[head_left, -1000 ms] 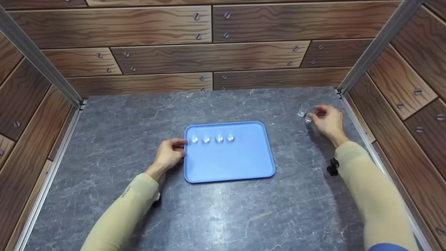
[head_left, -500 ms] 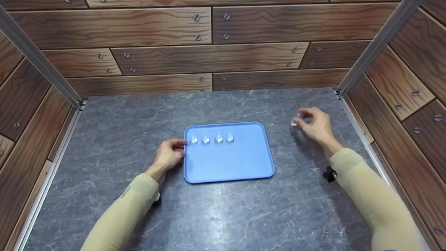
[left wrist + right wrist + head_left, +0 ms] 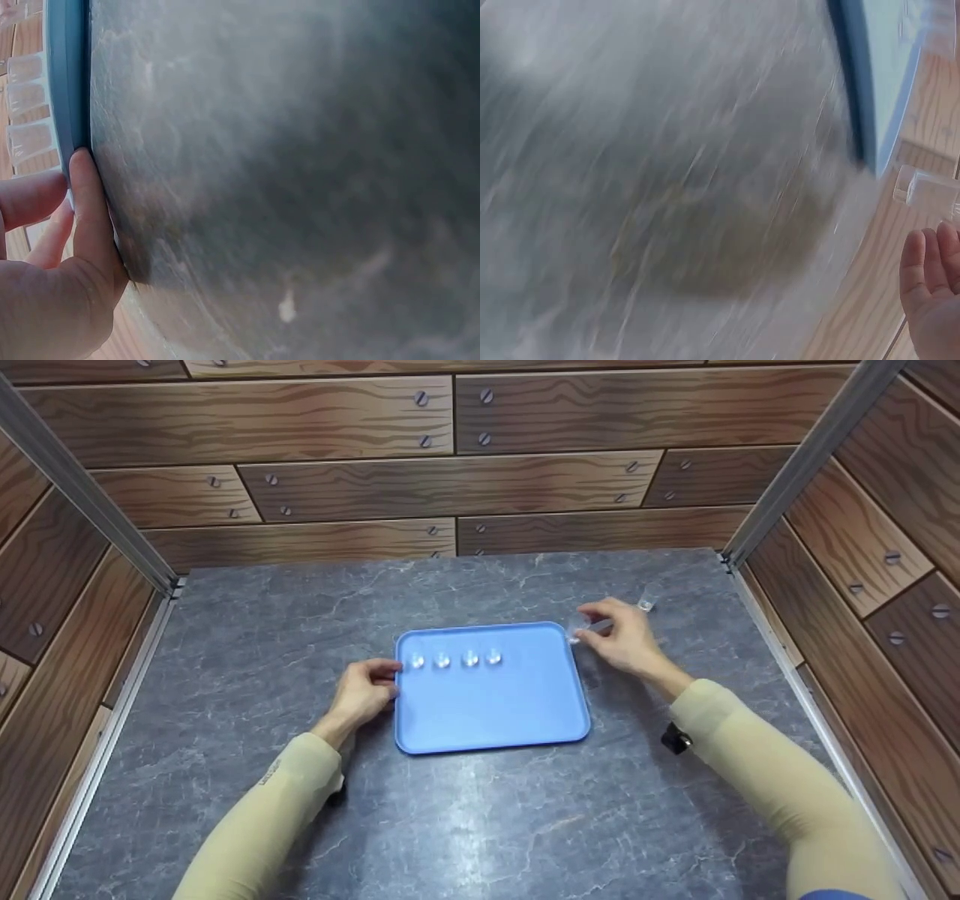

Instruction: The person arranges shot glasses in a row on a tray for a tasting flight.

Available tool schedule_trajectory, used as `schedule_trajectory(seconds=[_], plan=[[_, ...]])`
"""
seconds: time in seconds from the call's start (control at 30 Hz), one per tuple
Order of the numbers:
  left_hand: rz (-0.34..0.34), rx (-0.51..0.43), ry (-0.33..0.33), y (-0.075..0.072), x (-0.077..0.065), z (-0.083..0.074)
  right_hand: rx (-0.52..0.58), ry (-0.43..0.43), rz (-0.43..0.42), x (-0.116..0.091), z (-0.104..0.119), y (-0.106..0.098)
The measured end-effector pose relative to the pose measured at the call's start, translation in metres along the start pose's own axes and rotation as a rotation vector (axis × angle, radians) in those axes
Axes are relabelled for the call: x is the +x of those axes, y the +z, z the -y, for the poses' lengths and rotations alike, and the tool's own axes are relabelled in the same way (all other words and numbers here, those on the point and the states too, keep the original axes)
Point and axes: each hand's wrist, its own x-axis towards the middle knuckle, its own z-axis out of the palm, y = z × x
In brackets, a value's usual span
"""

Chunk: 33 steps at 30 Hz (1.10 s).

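Observation:
Beside the right back corner of the blue tray [image 3: 487, 705], my right hand [image 3: 626, 637] holds a clear shot glass [image 3: 576, 630] between thumb and fingers. In the right wrist view, that shot glass [image 3: 927, 191] sits at the fingertips of the right hand [image 3: 934, 300], past the tray's corner. Several matching shot glasses [image 3: 470, 657] stand in a row along the back left of the tray. My left hand [image 3: 364, 690] grips the tray's left edge; in the left wrist view its fingers [image 3: 91, 217] lie against the rim [image 3: 69, 82].
Another clear shot glass [image 3: 646, 601] stands on the grey marbled table [image 3: 300, 607], behind and to the right of my right hand. Wood-patterned walls [image 3: 337, 487] and metal frame rails close in the back and sides.
My right hand has picked a shot glass from the pair at the back right and carried it left to the tray's corner. The left hand and tray have stayed put.

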Motion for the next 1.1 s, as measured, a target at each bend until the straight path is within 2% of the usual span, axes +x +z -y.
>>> schedule_trajectory(seconds=[0.3, 0.53, 1.1], plan=[[-0.012, 0.009, -0.001, 0.000, 0.000, -0.001, 0.034, -0.047, 0.078, 0.005, 0.025, 0.032], [-0.009, 0.008, -0.007, 0.000, 0.001, 0.000, 0.058, -0.047, 0.113, 0.007, 0.038, 0.049], [-0.023, 0.028, 0.013, 0.000, 0.001, 0.000, 0.063, -0.040, 0.157, 0.009, 0.043, 0.072]])
